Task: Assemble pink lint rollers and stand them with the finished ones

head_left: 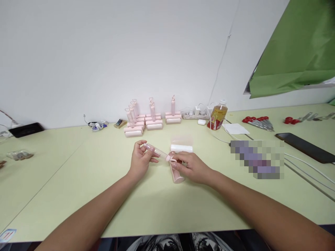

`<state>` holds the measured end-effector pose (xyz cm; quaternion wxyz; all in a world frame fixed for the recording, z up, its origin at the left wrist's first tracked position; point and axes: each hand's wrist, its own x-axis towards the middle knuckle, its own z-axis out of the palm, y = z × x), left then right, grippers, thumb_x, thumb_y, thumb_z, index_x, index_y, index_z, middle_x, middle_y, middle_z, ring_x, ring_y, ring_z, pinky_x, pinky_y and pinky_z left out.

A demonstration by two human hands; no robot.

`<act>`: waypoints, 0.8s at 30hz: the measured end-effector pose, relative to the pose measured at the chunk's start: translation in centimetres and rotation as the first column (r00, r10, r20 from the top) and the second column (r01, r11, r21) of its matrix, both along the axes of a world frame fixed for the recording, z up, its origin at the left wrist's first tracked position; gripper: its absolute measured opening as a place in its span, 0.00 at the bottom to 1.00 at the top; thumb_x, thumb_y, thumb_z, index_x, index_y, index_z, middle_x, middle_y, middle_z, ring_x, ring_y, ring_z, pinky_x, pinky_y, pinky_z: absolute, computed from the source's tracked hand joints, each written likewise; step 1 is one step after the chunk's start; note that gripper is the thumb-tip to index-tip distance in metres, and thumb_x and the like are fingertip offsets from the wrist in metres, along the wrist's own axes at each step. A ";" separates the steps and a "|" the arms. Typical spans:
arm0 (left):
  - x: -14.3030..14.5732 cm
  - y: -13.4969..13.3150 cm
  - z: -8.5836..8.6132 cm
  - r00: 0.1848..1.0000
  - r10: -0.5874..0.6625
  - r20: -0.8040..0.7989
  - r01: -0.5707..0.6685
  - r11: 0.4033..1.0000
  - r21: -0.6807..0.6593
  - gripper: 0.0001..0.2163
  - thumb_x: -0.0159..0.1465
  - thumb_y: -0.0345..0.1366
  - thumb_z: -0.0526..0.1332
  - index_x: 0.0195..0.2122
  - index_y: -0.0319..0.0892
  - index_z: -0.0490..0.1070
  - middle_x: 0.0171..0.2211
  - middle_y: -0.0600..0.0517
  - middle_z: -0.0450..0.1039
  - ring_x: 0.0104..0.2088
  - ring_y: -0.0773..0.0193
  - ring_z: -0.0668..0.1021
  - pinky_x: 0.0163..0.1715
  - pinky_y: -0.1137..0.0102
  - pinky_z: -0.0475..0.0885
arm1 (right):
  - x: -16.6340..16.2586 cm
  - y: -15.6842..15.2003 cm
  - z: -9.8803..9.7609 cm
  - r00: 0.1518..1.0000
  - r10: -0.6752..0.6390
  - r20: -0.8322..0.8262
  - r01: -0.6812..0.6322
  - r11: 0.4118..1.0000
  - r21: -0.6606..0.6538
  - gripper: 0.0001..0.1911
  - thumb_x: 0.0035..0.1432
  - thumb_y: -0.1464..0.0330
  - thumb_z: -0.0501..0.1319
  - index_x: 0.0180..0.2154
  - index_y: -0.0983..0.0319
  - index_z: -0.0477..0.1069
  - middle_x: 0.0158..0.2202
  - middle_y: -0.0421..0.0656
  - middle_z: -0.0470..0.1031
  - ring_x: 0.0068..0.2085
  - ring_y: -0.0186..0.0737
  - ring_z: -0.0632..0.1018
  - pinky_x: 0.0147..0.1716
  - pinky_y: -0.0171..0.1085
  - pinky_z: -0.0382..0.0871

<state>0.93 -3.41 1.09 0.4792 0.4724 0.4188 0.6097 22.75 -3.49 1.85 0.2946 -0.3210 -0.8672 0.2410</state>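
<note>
Clear tube (156, 151) | pinched in left grip (140, 158); right grip (190, 167) clasps pink handle (176, 173)

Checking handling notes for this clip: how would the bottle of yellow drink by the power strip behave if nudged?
The bottle leans slightly and looks partly full, so it is probably fairly heavy and apt to tip. Its round body would likely roll once down, toward the white cables nearby.

Pale green table (78, 181), cluster of pink lint rollers (146, 120) by the wall, power strip (195, 115), yellow-labelled bottle (217, 116), red-handled scissors (258, 122), black phone (306, 146), white paper sheet (237, 129), green cloth (295, 48) upper right.
</note>
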 end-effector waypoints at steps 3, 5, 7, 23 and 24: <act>-0.2 -0.1 -0.1 0.996 -0.074 0.040 0.074 0.997 -0.007 0.24 0.56 0.45 0.68 0.46 0.45 0.56 0.31 0.56 0.71 0.29 0.62 0.81 0.22 0.70 0.78 | 0.1 0.3 -0.7 0.999 -0.027 -0.037 0.025 0.999 -0.028 0.15 0.65 0.63 0.54 0.30 0.62 0.72 0.25 0.39 0.70 0.27 0.33 0.68 0.28 0.32 0.58; -0.3 -0.2 -0.2 0.982 -0.178 0.055 0.178 0.984 0.009 0.24 0.56 0.45 0.68 0.48 0.44 0.59 0.35 0.52 0.73 0.33 0.61 0.81 0.25 0.67 0.79 | 0.2 0.5 -0.9 0.995 -0.077 -0.067 0.073 0.996 -0.059 0.16 0.65 0.63 0.53 0.29 0.63 0.71 0.23 0.38 0.68 0.25 0.32 0.66 0.26 0.31 0.56; -0.3 -0.5 -0.2 0.959 -0.283 0.033 0.282 0.959 0.019 0.21 0.56 0.44 0.68 0.46 0.41 0.64 0.38 0.49 0.74 0.37 0.59 0.80 0.30 0.64 0.80 | 0.4 0.6 -0.8 0.995 -0.071 -0.075 0.064 0.993 -0.100 0.16 0.64 0.61 0.53 0.29 0.63 0.71 0.23 0.37 0.67 0.25 0.31 0.65 0.25 0.31 0.55; -0.9 0.1 -0.3 0.985 -0.165 -0.056 0.163 0.986 -0.039 0.18 0.53 0.47 0.69 0.36 0.39 0.69 0.34 0.49 0.76 0.28 0.62 0.80 0.23 0.70 0.75 | 7.7 2.7 3.4 0.803 0.095 0.589 0.257 0.836 -0.485 0.02 0.43 0.70 0.62 0.25 0.61 0.70 0.23 0.37 0.69 0.25 0.34 0.66 0.23 0.33 0.53; -0.9 0.1 -0.3 0.985 -0.163 -0.060 0.161 0.986 -0.040 0.18 0.53 0.47 0.69 0.36 0.39 0.69 0.33 0.49 0.76 0.27 0.62 0.79 0.23 0.70 0.75 | 8.7 3.3 3.6 0.838 0.064 0.542 0.265 0.821 -0.506 0.03 0.43 0.69 0.62 0.24 0.62 0.70 0.22 0.37 0.67 0.24 0.33 0.65 0.23 0.33 0.54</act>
